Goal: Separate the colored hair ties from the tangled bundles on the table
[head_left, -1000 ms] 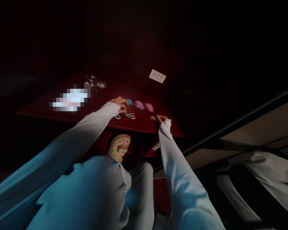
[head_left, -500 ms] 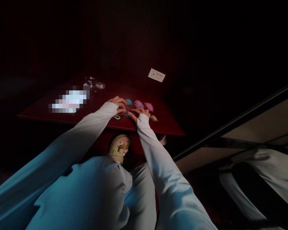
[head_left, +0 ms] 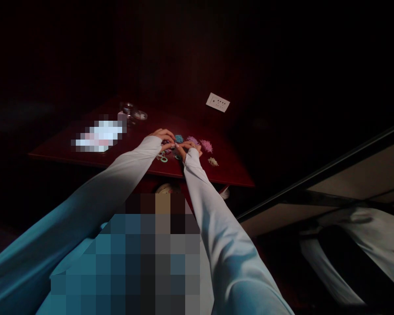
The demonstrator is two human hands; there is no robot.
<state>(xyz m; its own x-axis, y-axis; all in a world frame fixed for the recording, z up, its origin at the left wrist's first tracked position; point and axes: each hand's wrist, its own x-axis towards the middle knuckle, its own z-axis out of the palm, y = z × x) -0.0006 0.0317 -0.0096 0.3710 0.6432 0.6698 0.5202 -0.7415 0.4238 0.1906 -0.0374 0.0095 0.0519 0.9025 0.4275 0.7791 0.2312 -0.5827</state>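
Observation:
Over the dark red table point(head_left: 144, 166), my left hand point(head_left: 164, 136) and my right hand point(head_left: 187, 148) meet fingertip to fingertip. Both are closed in a pinch, and whatever lies between the fingers is too small to make out. Just beyond them sit small heaps of thin, tangled bits: a blue heap point(head_left: 179, 138), a purple heap point(head_left: 192, 140) and a pink heap point(head_left: 206, 145). A smaller cream heap point(head_left: 213, 162) lies to the right of my right hand. Under my left hand are pale green rings point(head_left: 163, 159) and some purplish pieces, partly hidden.
A blurred-out bright rectangle point(head_left: 100, 136) lies on the table's left side. Behind it stands a clear container point(head_left: 128, 109) beside a clear round lid point(head_left: 140, 115). A white socket plate point(head_left: 218, 102) is on the dark surface behind. Pale fabric point(head_left: 374, 232) shows at lower right.
My hands have drawn closer, and their fingertips now come together. The view has shifted slightly, and the shoe below the table is now mostly hidden.

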